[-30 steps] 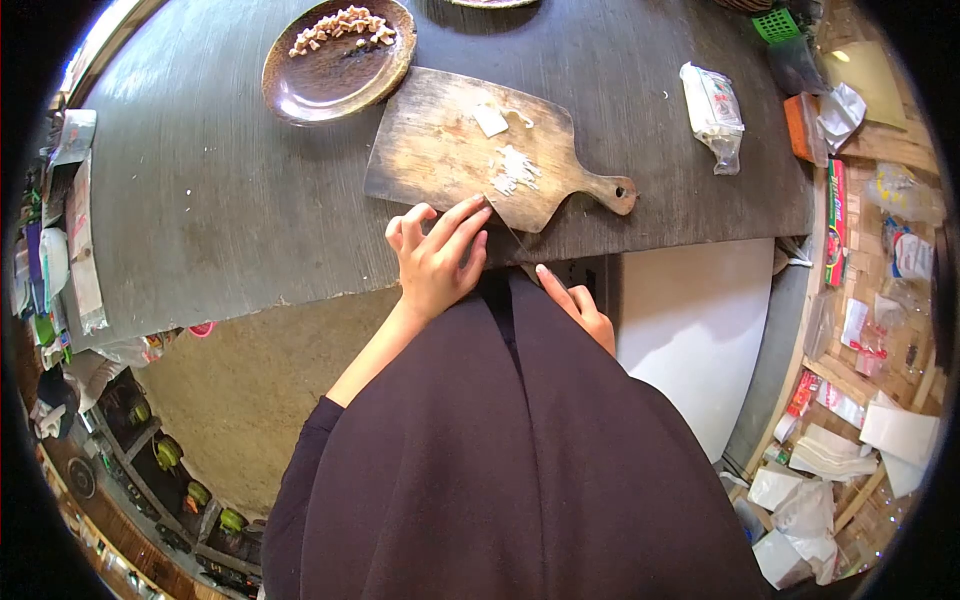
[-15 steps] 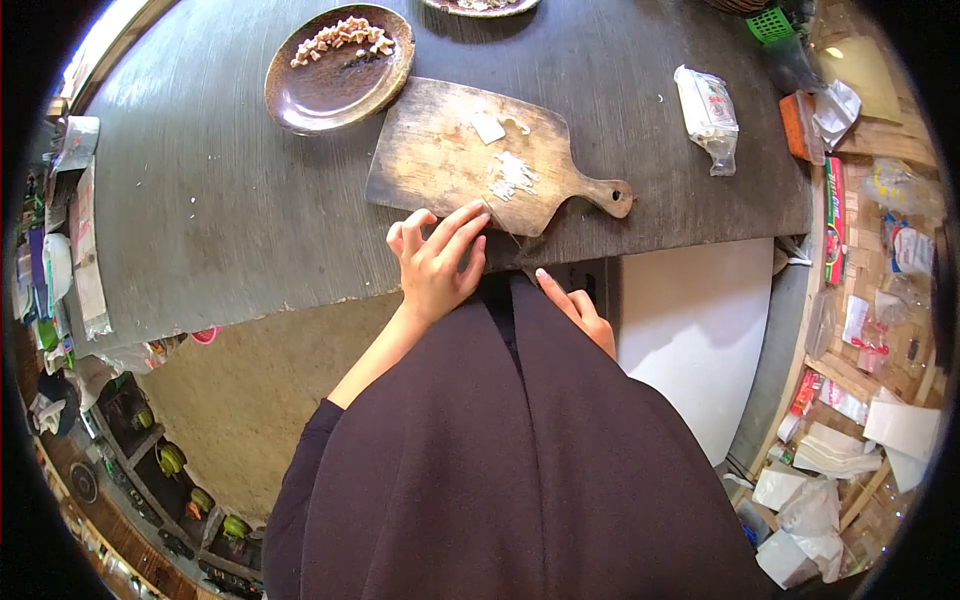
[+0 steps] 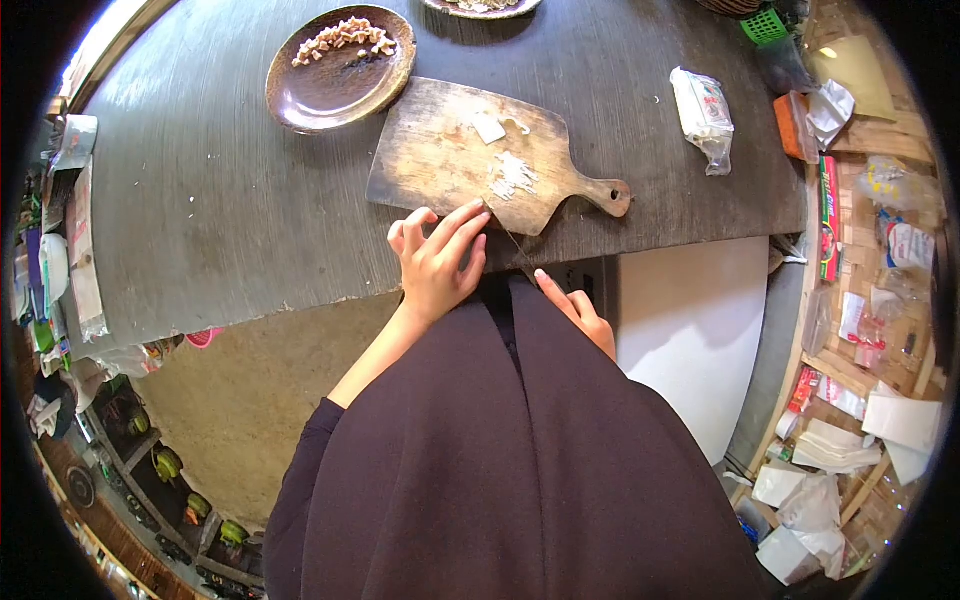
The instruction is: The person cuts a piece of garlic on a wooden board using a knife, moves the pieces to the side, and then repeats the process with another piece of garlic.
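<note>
A wooden cutting board [image 3: 430, 150] with a handle lies along the table's near edge. On it rest thin white strips [image 3: 513, 176] and a flat white piece [image 3: 489, 127]. My left hand [image 3: 438, 258] is at the board's near edge, fingers bent and fingertips pressed down by the blade tip; anything under them is hidden. My right hand [image 3: 580, 315] grips a knife [image 3: 515, 243], its forefinger stretched along it. The thin dark blade slants up-left to my left fingertips, and dark cloth covers the handle.
A brown plate [image 3: 330, 95] holding small diced pieces stands beyond the board. Another plate [image 3: 482, 10] is partly cut off at the top. A white plastic packet [image 3: 703, 118] lies at right, near an orange container [image 3: 793, 125]. Bags and papers line the right side.
Both hands and the knife stay almost in place. The knife blade shows slightly more clearly, and the whole view has shifted a little.
</note>
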### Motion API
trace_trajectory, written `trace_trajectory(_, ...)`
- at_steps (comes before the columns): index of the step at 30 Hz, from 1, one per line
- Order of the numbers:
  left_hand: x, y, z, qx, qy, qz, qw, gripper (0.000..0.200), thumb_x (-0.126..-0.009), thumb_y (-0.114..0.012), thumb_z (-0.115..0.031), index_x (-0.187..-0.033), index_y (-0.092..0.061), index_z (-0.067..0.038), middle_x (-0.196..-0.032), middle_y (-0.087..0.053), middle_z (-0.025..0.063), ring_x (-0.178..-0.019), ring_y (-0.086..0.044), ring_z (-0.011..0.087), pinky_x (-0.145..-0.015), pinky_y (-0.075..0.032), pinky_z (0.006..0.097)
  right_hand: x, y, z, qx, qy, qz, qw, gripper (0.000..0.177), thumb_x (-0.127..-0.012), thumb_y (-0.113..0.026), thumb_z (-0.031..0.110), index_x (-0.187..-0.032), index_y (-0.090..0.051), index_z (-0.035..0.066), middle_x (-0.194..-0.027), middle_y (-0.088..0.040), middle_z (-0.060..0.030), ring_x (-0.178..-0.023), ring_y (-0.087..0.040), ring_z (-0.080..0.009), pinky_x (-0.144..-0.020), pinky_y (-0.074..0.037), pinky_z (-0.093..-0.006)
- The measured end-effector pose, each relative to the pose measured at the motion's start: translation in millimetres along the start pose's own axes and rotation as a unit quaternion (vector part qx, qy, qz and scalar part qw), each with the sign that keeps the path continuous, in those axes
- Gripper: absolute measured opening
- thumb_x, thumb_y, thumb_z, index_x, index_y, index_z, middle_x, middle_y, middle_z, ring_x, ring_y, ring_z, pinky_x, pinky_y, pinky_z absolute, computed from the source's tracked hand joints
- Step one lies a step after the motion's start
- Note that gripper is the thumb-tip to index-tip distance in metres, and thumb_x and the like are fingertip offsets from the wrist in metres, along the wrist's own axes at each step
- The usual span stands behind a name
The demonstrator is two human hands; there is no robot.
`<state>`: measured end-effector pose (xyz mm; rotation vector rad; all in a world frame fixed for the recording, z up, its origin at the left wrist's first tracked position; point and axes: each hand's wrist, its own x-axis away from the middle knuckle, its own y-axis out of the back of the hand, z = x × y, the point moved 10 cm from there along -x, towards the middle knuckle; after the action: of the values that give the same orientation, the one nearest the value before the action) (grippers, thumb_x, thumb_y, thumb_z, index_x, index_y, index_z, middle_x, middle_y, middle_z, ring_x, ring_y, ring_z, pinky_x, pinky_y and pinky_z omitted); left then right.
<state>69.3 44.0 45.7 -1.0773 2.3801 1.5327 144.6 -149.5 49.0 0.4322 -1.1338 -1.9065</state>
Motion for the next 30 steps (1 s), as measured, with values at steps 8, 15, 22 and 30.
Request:
trace_trajectory(8,-0.3,0.5,-0.7,-0.002,-0.004,-0.004,1.000,0.034,-0.085,-0.077,-0.017,-0.118,-0.077,-0.022,-0.133,-0.072,-0.0122,-0.114,-0.051,0.0219,-0.104,-0.030,0.0406,3.8,1.0,3.8,0.006,-0.006,-0.019,1.000,0.072,-0.091,-0.067,0.011,-0.157,-0.052,0.036,-0.090,-0.048,-0.0052,-0.064,-0.067,-0.0240,-0.062,-0.057,-0.0396)
trace_trajectory(15,0.4,-0.6,-0.3,-0.004,-0.004,-0.009,1.000,0.033,-0.085,-0.077,-0.017,-0.118,-0.078,-0.023,-0.132,-0.072,-0.0129,-0.113,-0.051,0.0217,-0.104,-0.030,0.0407,6.1,-1.7,4.1,-0.001,-0.009,-0.024,1.000,0.072,-0.092,-0.067,0.011,-0.158,-0.052,0.036,-0.090,-0.048,-0.0056,-0.066,-0.069,-0.0251,-0.062,-0.057,-0.0403)
trace_trajectory(22,4.6,-0.9,-1.0,-0.005,-0.024,-0.009,1.000,0.032,-0.086,-0.077,-0.022,-0.118,-0.077,-0.023,-0.132,-0.071,-0.0132,-0.116,-0.051,0.0234,-0.103,-0.031,0.0429,-2.2,-8.0,7.6,0.007,0.018,-0.030,0.999,0.068,-0.093,-0.066,0.012,-0.156,-0.053,0.034,-0.091,-0.052,-0.0074,-0.070,-0.072,-0.0309,-0.064,-0.058,-0.0432)
trace_trajectory(30,5.6,0.0,-0.6,-0.002,-0.028,-0.014,1.000,0.034,-0.085,-0.078,-0.022,-0.119,-0.076,-0.023,-0.131,-0.071,-0.0127,-0.116,-0.051,0.0232,-0.103,-0.031,0.0423,-12.7,2.3,2.0,0.039,0.030,-0.102,0.994,0.068,-0.093,-0.075,0.012,-0.154,-0.055,0.035,-0.088,-0.052,-0.0045,-0.065,-0.068,-0.0236,-0.062,-0.060,-0.0401)
